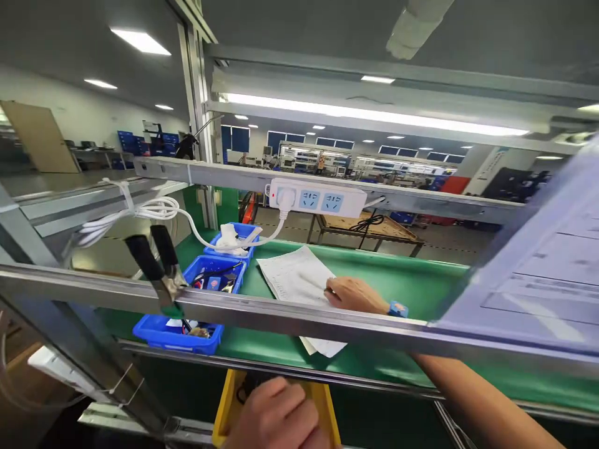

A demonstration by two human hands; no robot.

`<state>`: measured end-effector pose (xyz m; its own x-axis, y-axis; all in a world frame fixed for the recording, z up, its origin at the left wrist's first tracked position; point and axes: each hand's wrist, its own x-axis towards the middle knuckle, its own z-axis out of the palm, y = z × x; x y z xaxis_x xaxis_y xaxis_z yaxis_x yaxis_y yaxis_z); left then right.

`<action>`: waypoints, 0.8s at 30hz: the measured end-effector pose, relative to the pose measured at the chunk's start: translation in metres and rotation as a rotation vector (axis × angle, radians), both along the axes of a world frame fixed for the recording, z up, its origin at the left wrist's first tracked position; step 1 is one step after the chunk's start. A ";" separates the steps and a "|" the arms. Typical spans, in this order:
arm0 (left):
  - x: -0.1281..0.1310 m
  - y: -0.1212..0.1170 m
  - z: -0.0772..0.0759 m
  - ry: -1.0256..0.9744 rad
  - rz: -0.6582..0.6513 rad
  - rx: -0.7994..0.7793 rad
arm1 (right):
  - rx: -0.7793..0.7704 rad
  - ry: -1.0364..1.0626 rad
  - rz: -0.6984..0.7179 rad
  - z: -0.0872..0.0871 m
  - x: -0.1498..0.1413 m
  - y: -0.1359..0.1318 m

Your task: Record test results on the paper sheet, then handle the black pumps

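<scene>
My right hand [354,294] reaches under the metal rail and rests over the printed papers [294,274] on the green work surface. Its fingers are curled together near the sheet's right side; what they hold, if anything, is too unclear to name. A blue band [397,308] is around that wrist. Lower and closer, my left hand [283,415] is closed, knuckles up, in front of the yellow bin [223,408]. Its fingertips are hidden, so I cannot see whether something is inside. A dark item shows in the bin behind it.
A metal rail [299,315] crosses in front, with a black-handled clamp [161,268] on it. Blue bins [178,340] with small parts stand at left. A white power strip [318,198] with a cable hangs above. A plastic-covered sheet [538,280] blocks the right side.
</scene>
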<state>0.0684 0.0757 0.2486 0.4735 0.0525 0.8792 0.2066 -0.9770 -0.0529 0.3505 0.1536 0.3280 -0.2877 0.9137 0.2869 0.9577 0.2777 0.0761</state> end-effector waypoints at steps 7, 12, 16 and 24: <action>0.042 0.024 0.007 0.192 0.336 -0.252 | 0.111 0.543 0.120 0.022 -0.017 -0.004; 0.036 0.019 -0.014 0.239 0.255 -0.262 | -0.370 1.045 0.211 0.020 -0.042 -0.017; 0.032 0.014 -0.016 0.140 0.234 -0.193 | -0.490 1.246 0.173 -0.005 -0.046 -0.028; 0.036 0.012 -0.029 0.052 0.230 -0.257 | -0.425 1.208 0.122 -0.006 -0.043 -0.030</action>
<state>0.1046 0.0878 0.2192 0.4678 0.3793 0.7983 0.4261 -0.8881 0.1723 0.3077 0.1233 0.3217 -0.1383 0.9835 0.1169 0.3235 0.1564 -0.9332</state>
